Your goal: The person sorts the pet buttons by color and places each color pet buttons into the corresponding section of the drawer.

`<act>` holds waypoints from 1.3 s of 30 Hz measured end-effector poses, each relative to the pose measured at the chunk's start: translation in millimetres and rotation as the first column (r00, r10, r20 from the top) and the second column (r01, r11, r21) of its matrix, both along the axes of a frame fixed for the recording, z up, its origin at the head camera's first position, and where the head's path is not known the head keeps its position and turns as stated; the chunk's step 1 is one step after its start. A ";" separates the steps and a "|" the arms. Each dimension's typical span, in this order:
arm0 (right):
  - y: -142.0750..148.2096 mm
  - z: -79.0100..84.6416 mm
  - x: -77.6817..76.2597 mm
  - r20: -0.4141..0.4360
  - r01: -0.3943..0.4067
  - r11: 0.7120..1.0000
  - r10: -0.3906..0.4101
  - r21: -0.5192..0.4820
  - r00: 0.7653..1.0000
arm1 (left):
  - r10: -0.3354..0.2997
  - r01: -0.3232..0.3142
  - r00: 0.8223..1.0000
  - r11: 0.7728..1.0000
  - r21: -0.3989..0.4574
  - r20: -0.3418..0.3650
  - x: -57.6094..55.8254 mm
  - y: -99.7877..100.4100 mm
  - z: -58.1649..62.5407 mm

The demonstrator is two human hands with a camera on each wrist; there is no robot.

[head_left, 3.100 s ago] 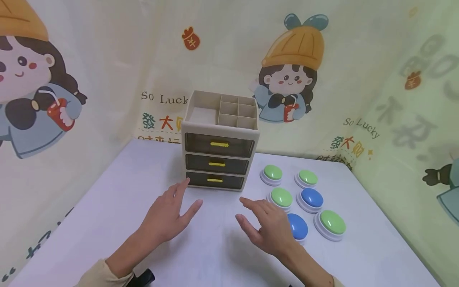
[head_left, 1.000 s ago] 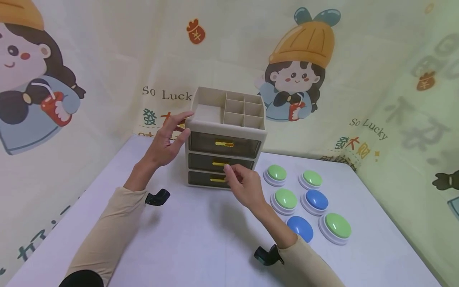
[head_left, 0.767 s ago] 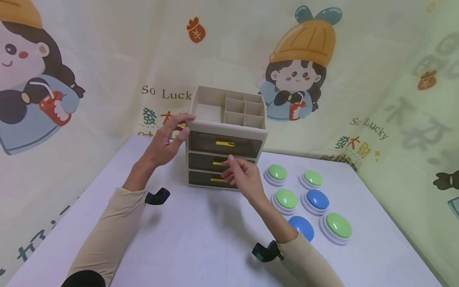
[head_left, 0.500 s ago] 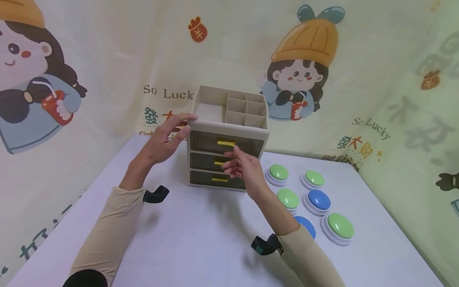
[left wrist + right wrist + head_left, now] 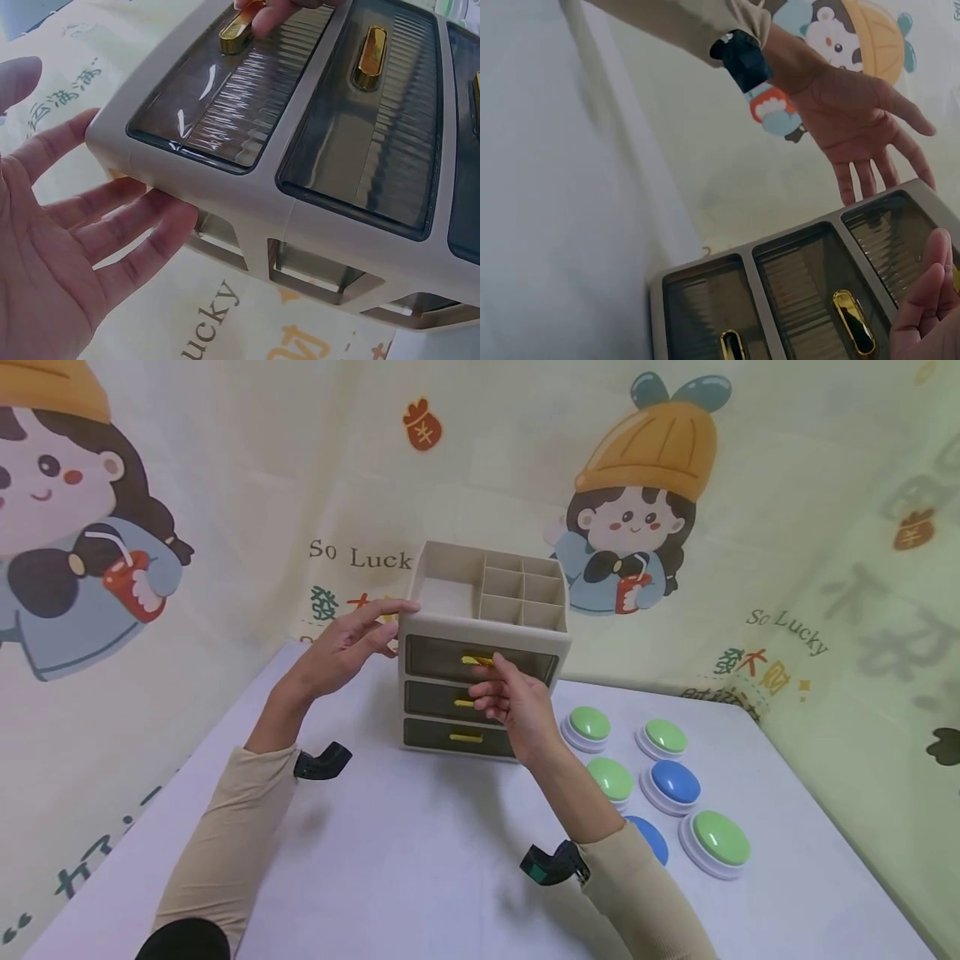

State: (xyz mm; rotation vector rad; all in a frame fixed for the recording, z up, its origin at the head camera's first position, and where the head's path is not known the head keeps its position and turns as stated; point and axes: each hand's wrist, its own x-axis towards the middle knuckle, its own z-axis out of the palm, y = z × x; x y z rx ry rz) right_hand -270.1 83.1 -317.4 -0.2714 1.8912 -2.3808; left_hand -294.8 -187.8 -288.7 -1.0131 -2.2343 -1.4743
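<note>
With buttons at four o'clock, pinching the top handle in the curled right hand. Merely touching, with the straight-fingered left hand, the ten-o'clock corner of the cabinet, set near the table's twelve-o'clock edge.

Left hand raised — fingers spread, right hand pinching — fingers curled, both forearms extended
</note>
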 end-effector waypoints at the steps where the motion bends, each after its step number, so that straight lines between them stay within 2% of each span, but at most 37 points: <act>1: -0.7 0.7 0.5 0.001 0.006 1.000 -0.006 -0.003 1.000 | 0.001 -0.001 1.000 1.000 0.003 0.003 0.1 0.4 0.6; 7: -2.4 3.1 4.5 0.014 0.041 0.999 -0.041 0.003 0.999 | 0.009 -0.008 1.000 1.000 -0.003 0.012 -0.6 1.0 1.9; 14: -0.6 1.1 17.3 0.033 0.061 0.997 -0.063 0.041 0.997 | 0.013 -0.013 1.000 1.000 -0.007 0.028 -0.3 1.4 1.1; 25: 0.4 -2.1 38.9 0.043 0.036 0.999 -0.037 0.032 0.998 | 0.002 -0.002 1.000 1.000 -0.003 0.028 0.3 0.7 -1.2; 39: 9.3 -4.7 67.8 0.062 0.024 0.999 -0.027 0.043 0.998 | -0.033 0.035 0.998 0.999 -0.041 0.057 0.2 -1.0 -1.5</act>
